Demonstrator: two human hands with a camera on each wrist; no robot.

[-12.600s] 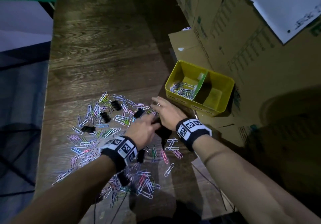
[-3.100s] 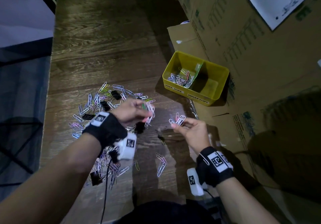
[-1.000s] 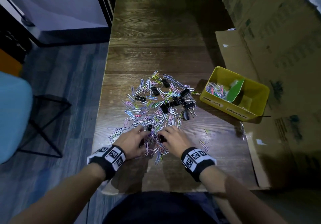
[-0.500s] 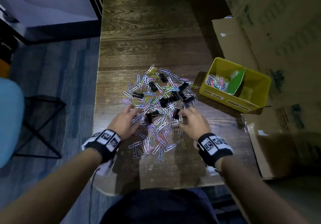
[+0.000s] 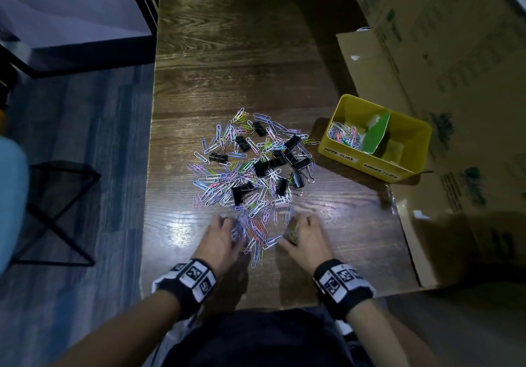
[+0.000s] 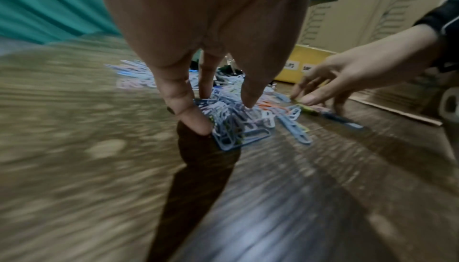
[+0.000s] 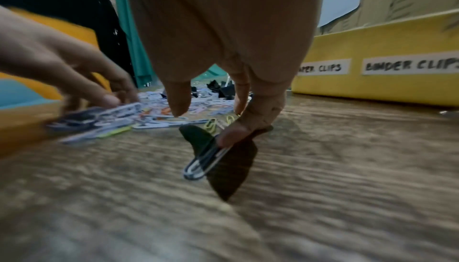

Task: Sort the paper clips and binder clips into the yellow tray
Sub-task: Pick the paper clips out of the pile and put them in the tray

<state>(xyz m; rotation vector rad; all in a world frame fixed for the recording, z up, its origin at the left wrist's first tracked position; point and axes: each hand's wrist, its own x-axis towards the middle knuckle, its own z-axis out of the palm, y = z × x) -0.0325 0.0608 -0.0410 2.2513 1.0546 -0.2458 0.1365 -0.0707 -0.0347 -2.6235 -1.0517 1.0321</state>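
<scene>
A heap of coloured paper clips (image 5: 227, 184) mixed with black binder clips (image 5: 269, 164) lies mid-table. The yellow tray (image 5: 358, 158) stands to its right, labelled "PAPER CLIPS" and "BINDER CLIPS" (image 7: 410, 67). A green divider (image 5: 377, 134) splits it, and paper clips (image 5: 345, 136) fill the left part. My left hand (image 5: 232, 230) is at the heap's near edge. In the left wrist view its thumb (image 6: 191, 119) and fingers pinch a bunch of paper clips (image 6: 233, 128) against the table. My right hand (image 5: 294, 230) pinches a few paper clips (image 7: 206, 160) under its thumb (image 7: 233, 134).
Flattened cardboard (image 5: 370, 59) and stacked cardboard boxes (image 5: 455, 39) line the table's right side, behind and under the tray. The table's left edge (image 5: 150, 167) drops to a blue floor with a black stool frame (image 5: 57, 210). Bare wood lies beyond the heap.
Both hands have drawn back from the middle of the heap to its near edge, each dragging paper clips along. The tray has not moved.
</scene>
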